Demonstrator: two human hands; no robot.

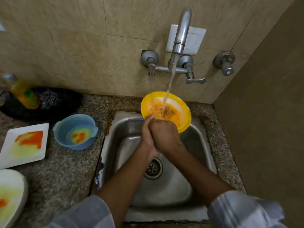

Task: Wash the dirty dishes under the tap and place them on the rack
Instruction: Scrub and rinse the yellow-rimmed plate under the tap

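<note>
A yellow bowl (184,111) with orange residue is tilted over the back of the steel sink (166,186), and water from the tap (181,37) runs into it. My left hand (147,134) grips the bowl's near rim. My right hand (164,135) overlaps the left one, its fingers reaching into the bowl under the stream. A dirty blue bowl (75,131), a dirty white square plate (24,143) and a dirty white round plate (11,196) lie on the counter to the left. No rack is in view.
A dish-soap bottle (23,92) and a steel scrubber (49,99) sit in a black dish (65,104) at the back left. Tap handles (195,80) stick out of the tiled wall. A side wall stands close on the right.
</note>
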